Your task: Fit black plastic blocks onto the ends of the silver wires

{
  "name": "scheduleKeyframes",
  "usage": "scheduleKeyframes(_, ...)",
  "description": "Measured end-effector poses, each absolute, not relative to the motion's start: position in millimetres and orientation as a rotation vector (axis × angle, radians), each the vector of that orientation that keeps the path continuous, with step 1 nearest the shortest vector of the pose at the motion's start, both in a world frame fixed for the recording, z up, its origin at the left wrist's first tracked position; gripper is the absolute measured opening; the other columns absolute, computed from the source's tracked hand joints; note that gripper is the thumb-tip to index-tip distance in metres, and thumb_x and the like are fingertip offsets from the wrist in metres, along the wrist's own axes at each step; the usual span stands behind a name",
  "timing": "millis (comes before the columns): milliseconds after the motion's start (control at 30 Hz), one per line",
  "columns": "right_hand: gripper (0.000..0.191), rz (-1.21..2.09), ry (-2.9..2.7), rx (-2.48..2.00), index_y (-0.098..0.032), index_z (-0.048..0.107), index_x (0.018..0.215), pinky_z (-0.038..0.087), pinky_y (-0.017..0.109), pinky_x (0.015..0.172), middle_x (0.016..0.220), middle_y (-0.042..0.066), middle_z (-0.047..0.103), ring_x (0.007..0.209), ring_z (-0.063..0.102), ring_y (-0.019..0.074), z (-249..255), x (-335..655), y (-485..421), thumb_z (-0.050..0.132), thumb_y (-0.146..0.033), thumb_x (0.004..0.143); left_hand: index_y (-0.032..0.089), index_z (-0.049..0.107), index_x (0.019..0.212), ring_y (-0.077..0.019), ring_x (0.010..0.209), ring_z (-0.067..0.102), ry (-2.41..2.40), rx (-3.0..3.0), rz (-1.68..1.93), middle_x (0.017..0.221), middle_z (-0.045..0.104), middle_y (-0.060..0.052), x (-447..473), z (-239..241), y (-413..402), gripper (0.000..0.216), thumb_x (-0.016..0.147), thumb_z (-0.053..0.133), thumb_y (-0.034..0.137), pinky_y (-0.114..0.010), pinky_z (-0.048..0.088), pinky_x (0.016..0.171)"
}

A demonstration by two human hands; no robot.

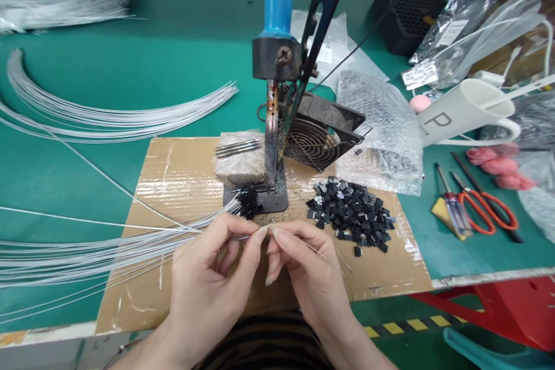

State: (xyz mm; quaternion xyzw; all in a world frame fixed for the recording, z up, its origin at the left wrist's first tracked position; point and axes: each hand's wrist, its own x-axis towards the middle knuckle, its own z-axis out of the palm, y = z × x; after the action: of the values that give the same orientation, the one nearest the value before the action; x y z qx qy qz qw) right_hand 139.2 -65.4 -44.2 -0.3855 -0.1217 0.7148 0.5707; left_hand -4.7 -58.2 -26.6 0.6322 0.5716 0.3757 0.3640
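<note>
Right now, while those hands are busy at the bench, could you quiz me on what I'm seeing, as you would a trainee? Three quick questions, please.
1. Multiple choice: how are the left hand and the right hand placed? a) spread far apart; b) clenched into two fists; c) fingertips brought close together.
2. True or false: the heap of small black pieces lies on the cardboard.
3. Fill in the blank: the white mug carries the letter ___.

Key: 1. c; 2. true; 3. P.
</note>
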Motion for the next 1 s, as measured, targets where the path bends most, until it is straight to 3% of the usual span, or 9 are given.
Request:
scheduleKeyframes(300,0.013,1.645,-0.163,-0.897,-0.019,0.084,0.079,0.057,0.016,0.054,0.062,-0.001,0.073,0.050,0.063,0.0071,-43.1,126.5,-70.8,0.090,-0.031,0.080,0.022,0.067,0.091,-0.0118,0.056,0.071,1.468,1.550,1.064,0.069,0.076,0.002,3.4,-30.4,-60.9,0.005,0.094,0.070,0.022,-0.016,0.057,0.052)
scheduleKeyframes(467,0.013,1.652,-0.230,-0.908,-0.020,0.086,0.087,0.062,0.019,0.058,0.070,0.001,0.078,0.056,0.069,0.0100,-44.5,127.8,-72.3,0.086,-0.033,0.085,0.022,0.069,0.092,-0.0118,0.059,0.074,1.498,1.533,1.047,0.073,0.078,0.002,2.6,-27.8,-60.0,0.003,0.093,0.072,0.021,-0.015,0.056,0.054)
scheduleKeyframes(533,0.031,1.644,-0.323,-0.902,-0.020,0.087,0.095,0.065,0.025,0.061,0.081,0.006,0.081,0.068,0.075,0.0163,-45.6,138.6,-73.5,0.073,-0.048,0.095,0.022,0.071,0.091,-0.0102,0.061,0.073,1.537,1.536,1.036,0.073,0.078,0.003,1.3,-25.8,-56.2,0.002,0.093,0.072,0.022,-0.014,0.055,0.056)
scheduleKeyframes(600,0.064,1.581,-0.429,-0.937,-0.018,0.087,0.103,0.067,0.032,0.065,0.093,0.013,0.083,0.083,0.078,0.0231,-47.2,157.0,-76.6,0.043,-0.063,0.105,0.023,0.072,0.090,-0.0082,0.062,0.071,1.574,1.526,1.038,0.074,0.077,0.004,-0.2,-23.0,-51.0,0.001,0.091,0.072,0.022,-0.012,0.054,0.058)
scheduleKeyframes(667,0.075,1.383,-0.635,-1.093,-0.019,0.087,0.104,0.065,0.033,0.060,0.090,0.013,0.081,0.076,0.076,0.0225,-48.9,179.8,-81.5,0.026,-0.062,0.109,0.023,0.074,0.091,-0.0071,0.063,0.069,1.584,1.497,1.040,0.075,0.076,0.004,-1.5,-19.9,-46.1,0.002,0.090,0.073,0.022,-0.011,0.052,0.059)
scheduleKeyframes(700,0.074,1.230,-0.778,-1.193,-0.020,0.087,0.100,0.062,0.032,0.058,0.084,0.011,0.080,0.069,0.074,0.0207,-49.9,191.1,-84.1,0.026,-0.059,0.111,0.023,0.074,0.091,-0.0069,0.062,0.068,1.586,1.488,1.036,0.075,0.075,0.004,-2.0,-18.6,-44.3,0.002,0.090,0.073,0.022,-0.011,0.051,0.058)
scheduleKeyframes(767,0.045,0.870,-1.073,-1.487,-0.022,0.086,0.094,0.059,0.030,0.066,0.075,0.006,0.076,0.071,0.072,0.0185,-52.4,209.8,-88.6,0.049,-0.041,0.110,0.023,0.075,0.089,-0.0071,0.059,0.064,1.599,1.487,1.015,0.073,0.074,0.004,-2.8,-17.0,-42.6,0.002,0.088,0.074,0.024,-0.012,0.048,0.054)
scheduleKeyframes(867,0.006,0.389,-1.515,-1.669,-0.020,0.080,0.097,0.056,0.030,0.064,0.083,0.005,0.075,0.067,0.066,0.0166,-58.2,223.6,-89.9,0.075,-0.023,0.096,0.022,0.076,0.085,-0.0083,0.057,0.060,1.632,1.507,0.997,0.072,0.073,0.002,-2.7,-17.3,-43.2,0.005,0.087,0.075,0.027,-0.015,0.043,0.049)
scheduleKeyframes(1000,0.013,0.121,-1.837,-1.614,-0.018,0.075,0.105,0.058,0.034,0.076,0.091,0.007,0.076,0.079,0.068,0.0192,-66.2,223.7,-83.6,0.074,-0.012,0.094,0.023,0.077,0.084,-0.0099,0.060,0.061,1.637,1.552,0.970,0.074,0.074,0.001,-2.4,-18.5,-45.0,0.007,0.088,0.073,0.027,-0.017,0.042,0.050)
